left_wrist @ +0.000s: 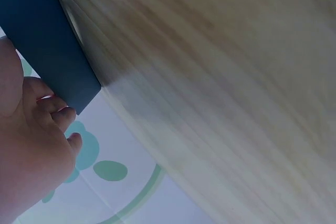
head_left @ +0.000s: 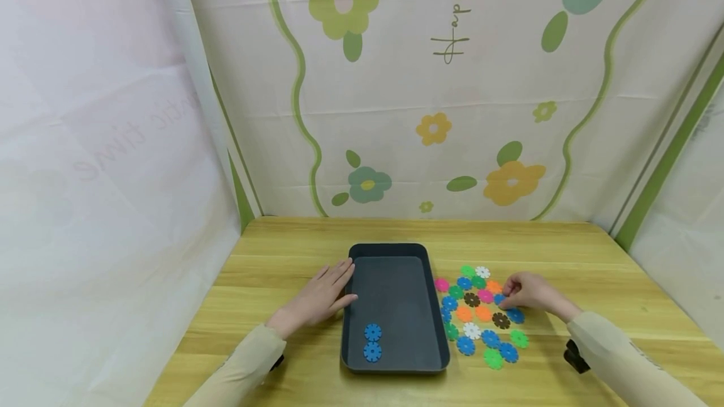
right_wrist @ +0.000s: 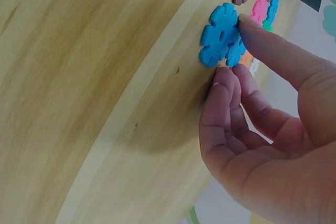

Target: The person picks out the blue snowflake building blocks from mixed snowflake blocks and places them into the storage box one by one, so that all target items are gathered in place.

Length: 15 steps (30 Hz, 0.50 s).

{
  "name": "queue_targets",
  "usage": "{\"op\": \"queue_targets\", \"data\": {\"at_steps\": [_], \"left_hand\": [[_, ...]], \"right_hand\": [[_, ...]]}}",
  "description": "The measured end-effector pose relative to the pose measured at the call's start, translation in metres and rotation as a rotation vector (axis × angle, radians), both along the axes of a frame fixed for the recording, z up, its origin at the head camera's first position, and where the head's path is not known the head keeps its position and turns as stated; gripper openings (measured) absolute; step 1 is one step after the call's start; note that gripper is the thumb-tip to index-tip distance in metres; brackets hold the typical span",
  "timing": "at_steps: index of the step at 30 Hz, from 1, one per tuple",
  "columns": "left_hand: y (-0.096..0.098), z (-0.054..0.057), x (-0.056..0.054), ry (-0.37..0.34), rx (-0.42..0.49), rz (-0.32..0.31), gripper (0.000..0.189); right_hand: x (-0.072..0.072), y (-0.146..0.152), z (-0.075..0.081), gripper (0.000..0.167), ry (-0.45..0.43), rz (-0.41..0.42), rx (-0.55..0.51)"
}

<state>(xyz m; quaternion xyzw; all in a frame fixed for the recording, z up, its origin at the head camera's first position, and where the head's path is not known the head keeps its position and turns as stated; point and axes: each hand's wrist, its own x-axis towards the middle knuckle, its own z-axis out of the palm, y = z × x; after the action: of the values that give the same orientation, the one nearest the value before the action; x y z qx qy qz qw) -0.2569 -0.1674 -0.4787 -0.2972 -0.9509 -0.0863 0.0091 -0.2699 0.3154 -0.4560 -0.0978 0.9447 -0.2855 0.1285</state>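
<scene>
My left hand [head_left: 317, 297] rests at the left edge of a dark grey tray [head_left: 396, 294], fingers stretched along the rim and thumb reaching over it. Two blue flower-shaped discs, an upper one [head_left: 372, 331] and a lower one [head_left: 372, 352], lie in the tray's near left corner. On the right, my right hand [head_left: 534, 293] pinches a blue flower-shaped disc [right_wrist: 236, 51] between thumb and fingertips at the edge of a spread of loose discs. Another blue disc [right_wrist: 219, 30] lies right beside it, partly overlapping it in the right wrist view.
Right of the tray, several discs lie scattered on the wooden table [head_left: 283, 256], among them a white disc [head_left: 472, 330], an orange disc [head_left: 464, 313], a brown disc [head_left: 501, 320] and a green disc [head_left: 493, 358]. A flower-patterned cloth [head_left: 384, 93] hangs behind the table.
</scene>
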Motion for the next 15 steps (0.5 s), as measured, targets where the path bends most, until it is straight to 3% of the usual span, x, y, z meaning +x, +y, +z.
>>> {"op": "queue_targets", "data": {"at_steps": [9, 15], "left_hand": [[0.0005, -0.0002, -0.0003, -0.003, 0.005, 0.003, 0.073], [0.0008, 0.0009, 0.0000, -0.017, 0.006, 0.006, 0.073]], "right_hand": [[-0.0012, 0.0010, 0.0017, 0.031, -0.005, 0.009, -0.037], [-0.0022, 0.0054, 0.0052, 0.020, -0.048, 0.029, -0.108]]}}
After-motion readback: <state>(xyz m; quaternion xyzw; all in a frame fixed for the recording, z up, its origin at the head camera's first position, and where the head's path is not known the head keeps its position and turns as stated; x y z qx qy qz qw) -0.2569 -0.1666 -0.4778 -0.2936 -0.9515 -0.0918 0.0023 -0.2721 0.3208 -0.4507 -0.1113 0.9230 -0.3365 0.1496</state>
